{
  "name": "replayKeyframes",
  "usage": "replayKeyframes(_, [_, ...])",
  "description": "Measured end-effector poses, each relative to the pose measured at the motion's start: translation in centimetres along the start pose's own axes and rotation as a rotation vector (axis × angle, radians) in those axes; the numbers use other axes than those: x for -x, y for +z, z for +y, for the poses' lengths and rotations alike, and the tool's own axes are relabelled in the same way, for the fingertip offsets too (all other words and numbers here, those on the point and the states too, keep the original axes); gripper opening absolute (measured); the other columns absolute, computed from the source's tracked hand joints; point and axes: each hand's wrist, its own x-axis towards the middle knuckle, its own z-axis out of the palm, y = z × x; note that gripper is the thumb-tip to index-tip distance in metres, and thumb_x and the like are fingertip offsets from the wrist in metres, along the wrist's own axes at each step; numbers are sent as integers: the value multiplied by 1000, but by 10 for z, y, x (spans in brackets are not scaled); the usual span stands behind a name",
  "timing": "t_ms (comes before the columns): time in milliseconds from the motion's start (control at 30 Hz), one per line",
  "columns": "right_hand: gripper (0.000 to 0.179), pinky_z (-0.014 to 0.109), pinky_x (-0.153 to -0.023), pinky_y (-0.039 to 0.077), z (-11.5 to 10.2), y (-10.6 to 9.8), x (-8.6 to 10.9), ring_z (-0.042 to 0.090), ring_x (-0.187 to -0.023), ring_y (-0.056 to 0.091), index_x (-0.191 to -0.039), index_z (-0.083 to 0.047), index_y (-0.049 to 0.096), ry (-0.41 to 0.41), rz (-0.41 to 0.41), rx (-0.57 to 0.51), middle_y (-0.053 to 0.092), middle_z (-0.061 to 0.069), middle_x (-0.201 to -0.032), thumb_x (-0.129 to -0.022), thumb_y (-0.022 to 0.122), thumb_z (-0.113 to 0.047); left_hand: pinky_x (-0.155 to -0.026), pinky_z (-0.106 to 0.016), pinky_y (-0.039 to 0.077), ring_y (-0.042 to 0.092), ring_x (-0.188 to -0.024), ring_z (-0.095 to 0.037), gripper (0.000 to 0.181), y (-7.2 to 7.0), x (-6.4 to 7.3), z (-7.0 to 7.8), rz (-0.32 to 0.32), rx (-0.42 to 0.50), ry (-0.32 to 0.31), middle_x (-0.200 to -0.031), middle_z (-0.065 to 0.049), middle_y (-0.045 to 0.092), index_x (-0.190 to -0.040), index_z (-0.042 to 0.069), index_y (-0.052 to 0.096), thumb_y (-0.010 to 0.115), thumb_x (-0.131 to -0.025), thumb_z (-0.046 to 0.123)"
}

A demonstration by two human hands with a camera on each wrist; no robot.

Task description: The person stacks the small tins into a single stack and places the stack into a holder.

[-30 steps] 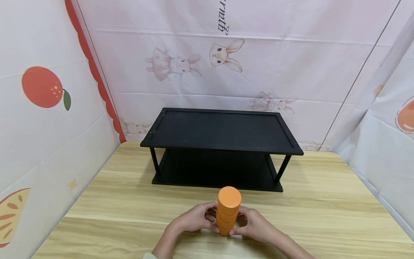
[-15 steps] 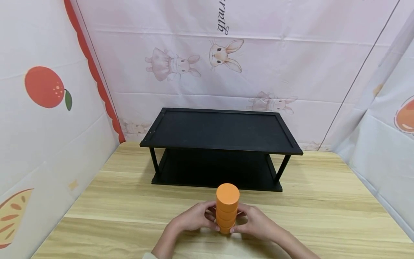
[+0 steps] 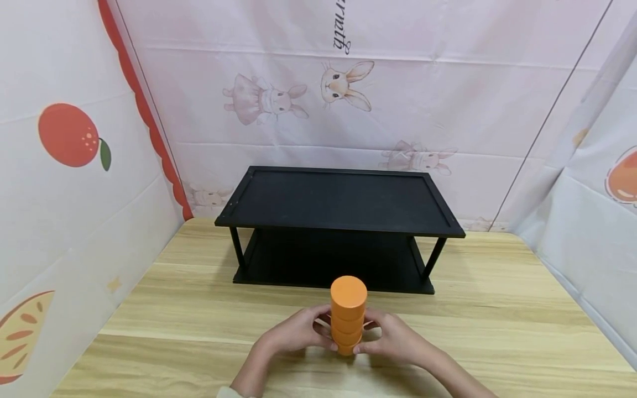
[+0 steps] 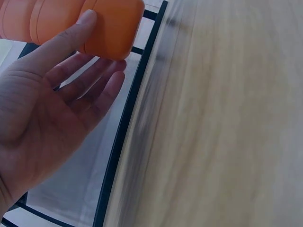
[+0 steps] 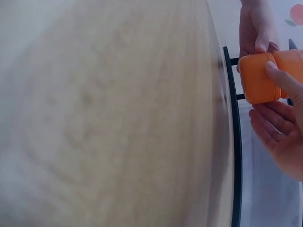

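Observation:
An upright stack of orange cylinders [image 3: 348, 309] stands between my two hands in the head view, its flat round top uppermost. My left hand [image 3: 304, 331] grips its lower part from the left, and my right hand [image 3: 393, 338] grips it from the right. In the left wrist view, the left thumb [image 4: 75, 30] lies across the lowest orange piece [image 4: 113, 28], with the fingers on its other side. The right wrist view shows the right thumb [image 5: 279, 73] pressed on that lowest piece [image 5: 258, 80] near its seam.
Behind the stack, a black two-tier shelf [image 3: 343, 202] stands on the wooden table [image 3: 174, 326], its lower board [image 3: 328, 260] close to the table. A pink rabbit-print cloth [image 3: 428, 99] hangs at the back. A white fruit-print cloth [image 3: 74, 221] covers the left side.
Both hands have moved the orange stack a little upward and slightly left in the head view, toward the shelf. Their hold on it looks the same.

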Motion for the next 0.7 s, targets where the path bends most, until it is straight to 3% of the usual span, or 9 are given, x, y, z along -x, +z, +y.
replayKeyframes(700, [49,38,-84,48,-16,-9,-2,15,-100,56,-117,-13,58,-28,27,-34,60,-3,-114,-76,74,-35,-88,-29,46,56,-99,-12,44,-9,0,8,23,-46,59,-107,6,59,-115,13,58,77,-76,15])
